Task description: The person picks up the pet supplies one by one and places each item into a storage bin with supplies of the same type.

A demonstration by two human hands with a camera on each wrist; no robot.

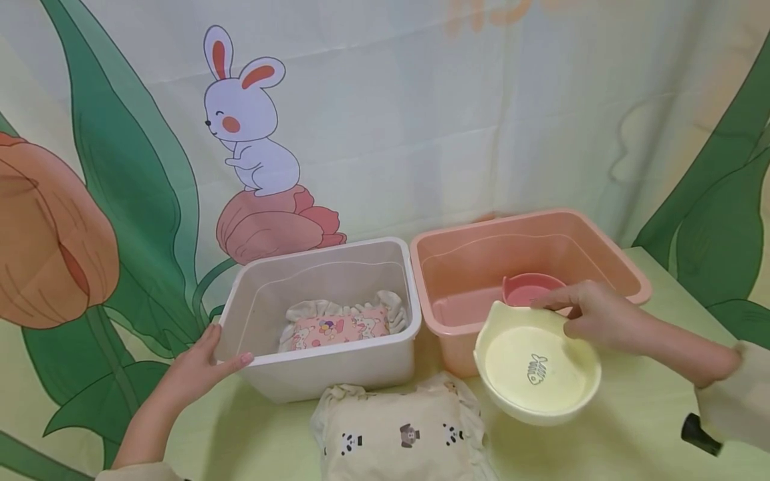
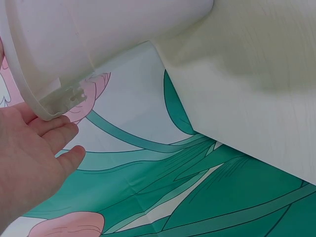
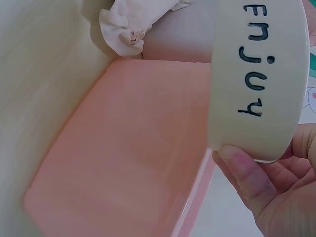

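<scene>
My right hand (image 1: 607, 317) pinches the rim of a pale yellow cat-eared bowl (image 1: 523, 381), held tilted in front of the pink bin (image 1: 457, 341). A fishbone is drawn inside the bowl; in the right wrist view its outer wall (image 3: 256, 74) reads "Enjoy". Inside the pink bin lies a red-pink bowl (image 1: 523, 288), partly hidden by the yellow one and my hand. My left hand (image 1: 195, 371) grips the front left corner of the white bin (image 1: 337, 374), thumb over the rim. The left wrist view shows its fingers (image 2: 61, 133) under that rim.
A pink frilled pillow (image 1: 337, 329) lies in the white bin. Before the bins is a cream pillow (image 1: 403, 434) with animal prints. Both bins stand side by side on a pale green table (image 1: 252, 427), against a printed curtain (image 1: 385, 133) with a rabbit and tulips.
</scene>
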